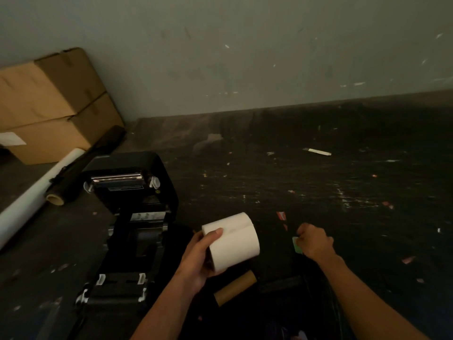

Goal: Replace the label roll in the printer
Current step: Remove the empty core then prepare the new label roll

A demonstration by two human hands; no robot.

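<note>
A black label printer (137,217) stands open at centre left, its lid tipped back and the roll bay bare. My left hand (198,256) grips a full white label roll (235,241) just right of the printer, thumb on its near end. My right hand (315,241) is closed further right, pinching a small green piece (297,244) against the dark surface. An empty brown cardboard core (235,287) lies below the white roll.
Two stacked cardboard boxes (49,101) sit at the back left against the wall. A long white roll (36,192) and a black film roll (81,168) lie left of the printer. Paper scraps litter the dark tabletop (343,180). A dark bag (294,303) lies between my forearms.
</note>
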